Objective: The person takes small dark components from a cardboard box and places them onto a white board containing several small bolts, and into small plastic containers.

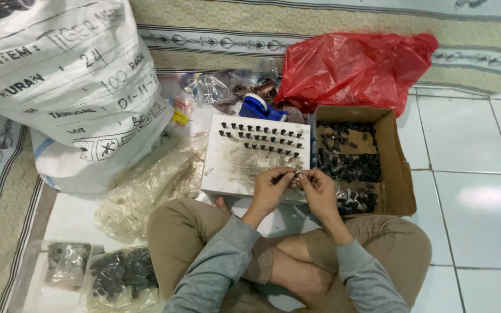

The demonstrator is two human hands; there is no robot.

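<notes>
I sit cross-legged on the floor. My left hand (272,186) and my right hand (318,188) meet in front of me, their fingertips pinching a small dark part (297,174) between them. They hover over the near edge of a white foam board (233,168), which carries three rows of small black pieces (265,138) stuck upright along its far side. To the right of the board stands an open cardboard box (398,174) holding several loose black parts (349,165).
A big white woven sack (65,81) fills the left. A red plastic bag (352,66) lies behind the box, a blue tape dispenser (257,107) behind the board. Clear plastic bags (146,185) lie at left, bagged dark parts (120,272) by my left knee.
</notes>
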